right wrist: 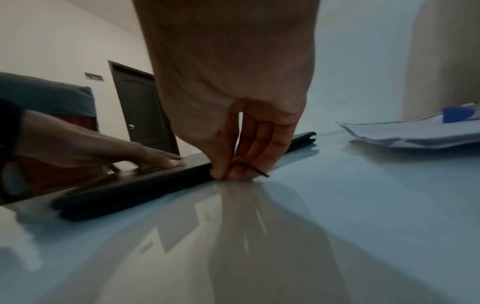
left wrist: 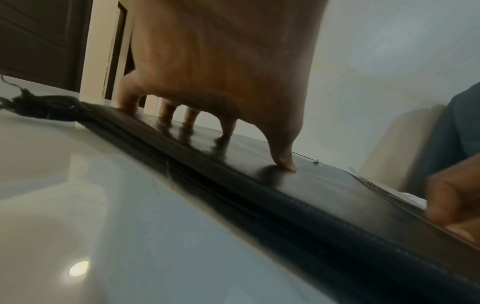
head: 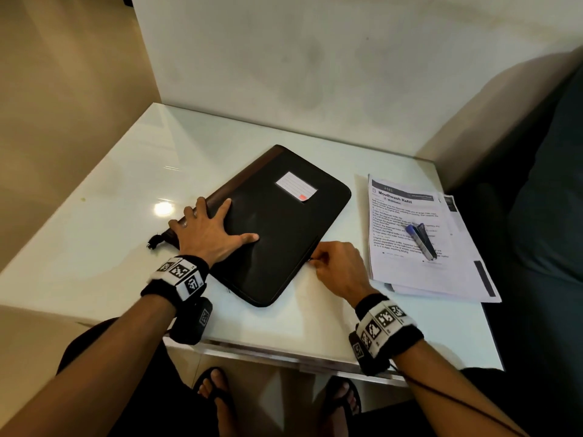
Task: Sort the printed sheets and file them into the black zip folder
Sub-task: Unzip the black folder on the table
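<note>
**Zip pull pinched at the folder's near-right edge**

Just at your right fingertips, on the edge of the black zip folder (head: 277, 222) that faces the printed sheets (head: 419, 238), you have the zip pull (right wrist: 255, 169) pinched between thumb and forefinger; your right hand (head: 339, 269) is curled down onto the glass table (head: 110, 197), and a thin black tab sticks out past the pinch. Your left hand (head: 211, 231) is spread flat on the cover, fingers straight and pressing, holding nothing.

From the pinch, the folder lies to the left and away, still shut as far as can be seen. The edge you are on runs diagonally, from the rounded near corner close to your body to the far corner beside the sheets. That line is what the coming pull will likely have to follow, so the right hand is the one placed for it, while the left, on the opposite side by the frayed black tassel (head: 154, 242), steadies the folder against sliding.

The sheets sit just right of your grip, stacked loosely and not yet filed, with a blue-capped pen (head: 421, 241) lying on top.
</note>
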